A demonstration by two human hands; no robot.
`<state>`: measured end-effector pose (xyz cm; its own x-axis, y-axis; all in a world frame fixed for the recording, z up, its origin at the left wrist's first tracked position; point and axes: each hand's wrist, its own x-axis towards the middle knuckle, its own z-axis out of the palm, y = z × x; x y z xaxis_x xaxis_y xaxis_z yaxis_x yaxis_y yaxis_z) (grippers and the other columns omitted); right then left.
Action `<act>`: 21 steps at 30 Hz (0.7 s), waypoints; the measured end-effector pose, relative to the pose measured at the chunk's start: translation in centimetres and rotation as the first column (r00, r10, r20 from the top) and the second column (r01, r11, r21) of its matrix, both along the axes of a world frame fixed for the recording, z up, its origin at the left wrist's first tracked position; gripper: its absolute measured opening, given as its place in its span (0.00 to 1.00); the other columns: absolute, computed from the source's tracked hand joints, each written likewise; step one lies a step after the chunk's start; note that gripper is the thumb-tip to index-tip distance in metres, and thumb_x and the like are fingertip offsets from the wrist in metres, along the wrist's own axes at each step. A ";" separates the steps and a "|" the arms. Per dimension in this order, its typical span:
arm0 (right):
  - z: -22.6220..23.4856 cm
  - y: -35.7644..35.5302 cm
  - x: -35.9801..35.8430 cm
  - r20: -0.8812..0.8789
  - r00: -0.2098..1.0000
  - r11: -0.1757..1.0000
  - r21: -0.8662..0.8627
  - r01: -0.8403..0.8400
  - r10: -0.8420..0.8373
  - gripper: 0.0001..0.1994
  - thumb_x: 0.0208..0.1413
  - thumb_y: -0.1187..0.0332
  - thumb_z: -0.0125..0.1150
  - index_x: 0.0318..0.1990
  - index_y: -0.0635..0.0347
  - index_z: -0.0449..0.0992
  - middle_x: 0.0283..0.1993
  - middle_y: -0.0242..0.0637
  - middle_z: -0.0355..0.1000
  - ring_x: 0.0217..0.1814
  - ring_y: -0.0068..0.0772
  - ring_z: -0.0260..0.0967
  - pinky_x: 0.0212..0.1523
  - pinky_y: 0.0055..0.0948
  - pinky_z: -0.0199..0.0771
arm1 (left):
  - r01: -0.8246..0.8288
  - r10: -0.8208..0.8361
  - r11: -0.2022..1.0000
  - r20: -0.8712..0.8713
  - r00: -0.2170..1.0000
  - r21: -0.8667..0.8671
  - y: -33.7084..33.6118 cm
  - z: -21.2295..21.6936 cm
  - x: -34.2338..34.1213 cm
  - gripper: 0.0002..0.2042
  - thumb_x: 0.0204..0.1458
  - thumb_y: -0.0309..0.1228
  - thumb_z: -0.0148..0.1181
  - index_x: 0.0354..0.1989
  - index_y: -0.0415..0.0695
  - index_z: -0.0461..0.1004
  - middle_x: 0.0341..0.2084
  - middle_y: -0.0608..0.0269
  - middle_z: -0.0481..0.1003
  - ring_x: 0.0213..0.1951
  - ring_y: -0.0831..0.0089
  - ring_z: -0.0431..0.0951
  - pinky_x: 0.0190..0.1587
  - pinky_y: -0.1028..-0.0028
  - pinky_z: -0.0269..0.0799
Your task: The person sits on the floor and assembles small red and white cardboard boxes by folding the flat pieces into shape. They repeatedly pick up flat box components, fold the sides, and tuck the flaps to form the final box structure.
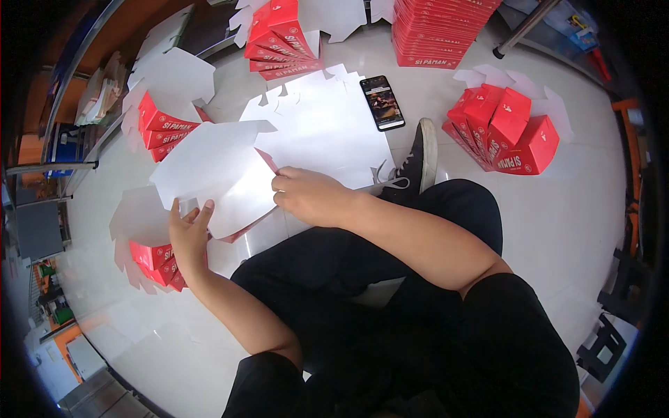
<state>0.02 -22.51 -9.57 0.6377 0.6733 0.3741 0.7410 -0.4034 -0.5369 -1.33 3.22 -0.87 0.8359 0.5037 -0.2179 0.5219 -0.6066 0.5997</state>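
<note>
OK so the right hand (306,197) has the white sheet (226,164) pinched between thumb and fingers at its right edge, with a bit of red underside peeking out along the rim there. The left hand (189,240) is at the sheet's other end, thumb and index spread apart on the near left corner; can't tell if it's actually gripping or just steadying. So the sheet sits between the 2 hands, white face up, partly over the pile (334,118) just beyond the right-hand grip. Past that, a phone (382,103) lies by the pile, and a shoe (418,157) is right of the grip. Red boxes come in 5 groups: near box stack (150,258) just left of the left hand, side box stack (164,125) beyond it, middle box stack (282,42) and tall box stack (435,31) farther out, right box stack (505,129) well right.
</note>
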 end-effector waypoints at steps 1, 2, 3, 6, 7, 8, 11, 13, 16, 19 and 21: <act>-0.1 0.1 0.0 0.002 1.000 1.000 -0.005 0.002 -0.002 0.06 0.50 0.72 0.57 0.30 0.64 0.78 0.40 0.38 0.71 0.50 0.40 0.67 0.52 0.34 0.74 | 0.018 -0.018 0.999 -0.018 1.000 0.031 0.0 0.0 0.0 0.45 0.48 0.43 0.74 0.70 0.34 0.57 0.51 0.34 0.75 0.45 0.55 0.81 0.47 0.62 0.76; -0.3 0.2 0.1 -0.024 1.000 0.999 -0.034 -0.011 0.011 0.06 0.51 0.73 0.57 0.32 0.65 0.79 0.42 0.39 0.72 0.52 0.41 0.67 0.53 0.34 0.74 | 0.024 -0.022 0.999 -0.031 0.999 0.044 0.2 -0.2 -0.1 0.43 0.48 0.44 0.73 0.68 0.33 0.61 0.49 0.34 0.77 0.43 0.55 0.81 0.46 0.61 0.76; -0.4 0.1 0.2 -0.050 0.999 0.998 -0.065 -0.021 0.018 0.07 0.51 0.73 0.57 0.33 0.66 0.80 0.44 0.40 0.72 0.54 0.41 0.67 0.53 0.34 0.74 | 0.034 -0.032 0.998 -0.044 0.999 0.053 -0.4 0.0 0.0 0.41 0.47 0.45 0.73 0.65 0.31 0.65 0.46 0.35 0.78 0.41 0.55 0.82 0.46 0.61 0.76; -2.2 0.2 0.4 -0.017 1.000 1.000 -0.022 0.001 -0.002 0.10 0.53 0.75 0.56 0.41 0.67 0.80 0.53 0.44 0.72 0.59 0.44 0.67 0.55 0.36 0.74 | 0.128 -0.034 0.926 -0.260 0.965 0.355 -2.0 2.1 0.4 0.37 0.48 0.52 0.71 0.56 0.29 0.74 0.41 0.37 0.80 0.40 0.56 0.82 0.46 0.61 0.76; -2.7 0.3 0.3 0.013 1.000 1.000 0.016 0.014 -0.014 0.12 0.54 0.76 0.56 0.44 0.67 0.80 0.57 0.46 0.71 0.61 0.46 0.67 0.55 0.37 0.75 | 0.080 -0.011 0.943 -0.211 0.977 0.322 -2.0 2.3 0.4 0.37 0.48 0.53 0.70 0.55 0.29 0.75 0.41 0.37 0.80 0.40 0.55 0.82 0.47 0.61 0.76; -3.2 0.3 0.0 -0.033 0.999 0.999 0.013 0.037 -0.037 0.14 0.54 0.77 0.55 0.48 0.67 0.79 0.59 0.47 0.70 0.62 0.47 0.67 0.55 0.39 0.75 | 0.034 0.014 0.958 -0.162 0.987 0.285 -2.0 2.4 0.2 0.37 0.49 0.54 0.69 0.53 0.29 0.76 0.40 0.37 0.80 0.41 0.55 0.82 0.48 0.61 0.76; -3.2 0.5 -0.6 -0.192 0.977 0.994 -0.066 0.084 -0.095 0.20 0.54 0.78 0.54 0.56 0.66 0.75 0.64 0.50 0.67 0.61 0.51 0.69 0.54 0.44 0.76 | 0.104 -0.128 0.952 0.067 0.989 0.286 -2.5 1.3 0.3 0.36 0.50 0.54 0.68 0.53 0.29 0.76 0.42 0.37 0.80 0.43 0.54 0.83 0.49 0.61 0.75; -1.7 0.5 0.0 -0.328 0.935 0.976 -0.204 0.070 -0.136 0.21 0.53 0.78 0.55 0.57 0.65 0.73 0.62 0.51 0.68 0.59 0.52 0.71 0.52 0.47 0.76 | 0.231 -0.281 0.940 0.186 0.941 0.252 -3.6 -0.5 0.5 0.32 0.52 0.49 0.69 0.53 0.30 0.77 0.44 0.38 0.80 0.46 0.54 0.83 0.48 0.63 0.76; 1.0 -0.7 2.6 -0.528 0.804 0.863 -0.505 -0.037 -0.274 0.16 0.60 0.64 0.58 0.53 0.61 0.74 0.62 0.50 0.69 0.57 0.56 0.73 0.53 0.49 0.77 | 0.458 -0.442 0.887 0.179 0.879 -0.062 -8.2 -3.9 1.6 0.25 0.52 0.40 0.70 0.50 0.30 0.78 0.43 0.42 0.81 0.45 0.59 0.84 0.45 0.67 0.78; -3.9 -3.1 5.0 -0.439 0.730 0.814 -0.510 0.277 -0.524 0.20 0.55 0.66 0.62 0.54 0.64 0.71 0.58 0.52 0.70 0.56 0.58 0.73 0.53 0.48 0.77 | 0.628 -0.627 0.727 0.104 0.772 -0.278 -12.3 -7.4 2.8 0.24 0.55 0.40 0.66 0.56 0.37 0.77 0.50 0.45 0.79 0.49 0.56 0.81 0.53 0.65 0.74; -5.2 -4.4 6.4 -0.432 0.629 0.754 -0.487 0.441 -0.647 0.22 0.53 0.69 0.62 0.55 0.67 0.69 0.58 0.55 0.68 0.58 0.59 0.72 0.56 0.47 0.76 | 0.694 -0.700 0.681 0.067 0.711 -0.234 -11.9 -10.6 3.7 0.28 0.55 0.42 0.66 0.61 0.39 0.72 0.55 0.43 0.75 0.54 0.54 0.78 0.56 0.64 0.73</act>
